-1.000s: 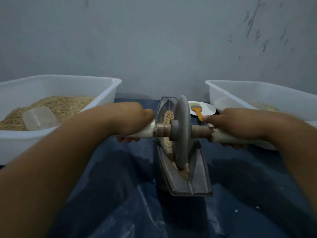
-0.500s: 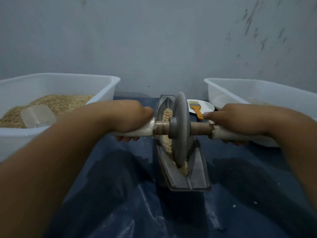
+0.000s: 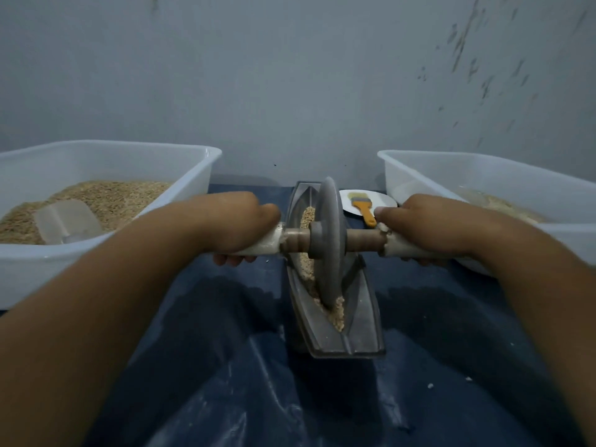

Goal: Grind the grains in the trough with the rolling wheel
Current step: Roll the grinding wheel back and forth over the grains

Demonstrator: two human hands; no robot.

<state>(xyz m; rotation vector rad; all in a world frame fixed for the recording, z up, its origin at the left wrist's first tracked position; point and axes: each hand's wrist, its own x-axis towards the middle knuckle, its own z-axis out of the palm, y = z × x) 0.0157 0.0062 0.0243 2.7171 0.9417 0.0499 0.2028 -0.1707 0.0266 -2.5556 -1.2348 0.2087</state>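
So both hands [image 3: 240,225] [image 3: 429,227] have fingers wrapped round the axle [image 3: 364,236], wheel [image 3: 329,240] mid-trough [image 3: 361,321] in the grains [image 3: 337,312]; next it probably needs a steady push forward.

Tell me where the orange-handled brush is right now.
In the head view, the brush lies on a white plate, right of the wheel, just beyond the right hand.
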